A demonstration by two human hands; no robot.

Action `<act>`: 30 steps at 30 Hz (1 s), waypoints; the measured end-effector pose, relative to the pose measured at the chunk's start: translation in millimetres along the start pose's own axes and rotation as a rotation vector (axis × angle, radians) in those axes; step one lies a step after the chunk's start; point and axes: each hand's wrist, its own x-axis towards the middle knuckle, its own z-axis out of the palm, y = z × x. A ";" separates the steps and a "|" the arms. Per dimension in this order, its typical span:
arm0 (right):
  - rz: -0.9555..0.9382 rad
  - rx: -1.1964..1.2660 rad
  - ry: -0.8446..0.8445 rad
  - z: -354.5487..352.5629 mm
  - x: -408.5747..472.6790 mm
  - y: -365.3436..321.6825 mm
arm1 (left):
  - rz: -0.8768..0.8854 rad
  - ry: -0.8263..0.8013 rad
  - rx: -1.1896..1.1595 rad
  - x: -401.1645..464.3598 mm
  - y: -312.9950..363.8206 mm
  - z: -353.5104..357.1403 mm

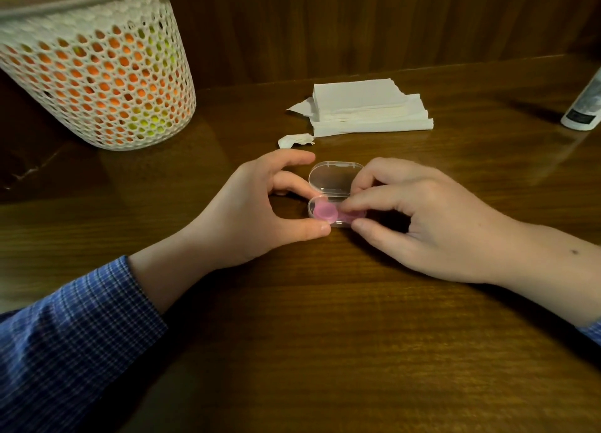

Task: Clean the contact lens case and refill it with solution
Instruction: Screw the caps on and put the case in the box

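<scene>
A clear plastic contact lens case (333,180) lies open on the wooden table (325,335), its lid flipped back. A pink two-cup lens holder (325,213) sits in its base. My left hand (260,211) pinches the left end of the base between thumb and finger. My right hand (419,218) curls over the right end, fingertips on the right pink cap and thumb against the front edge. The right cap is mostly hidden by my fingers. A solution bottle (583,107) stands at the far right edge, partly cut off.
A stack of white tissues (364,107) lies behind the case, with a crumpled tissue scrap (294,139) in front of it. A white mesh basket (97,74) holding orange and green things stands at the back left. A dark wooden wall runs behind the table.
</scene>
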 end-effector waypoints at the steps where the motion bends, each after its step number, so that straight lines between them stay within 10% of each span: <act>1: -0.004 -0.026 -0.020 0.0 0.8 -0.4 | 0.012 -0.004 -0.009 -0.2 0.0 0.3; 7: -0.052 -0.100 -0.017 -0.9 1.1 0.1 | 0.059 -0.009 -0.029 -2.3 0.4 0.4; 13: 0.095 0.215 0.385 -4.2 1.5 10.3 | 0.094 -0.013 -0.042 -4.4 4.3 -0.3; 30: 0.074 0.167 0.052 -1.3 1.8 12.3 | 0.080 -0.050 -0.061 -8.8 8.3 -2.7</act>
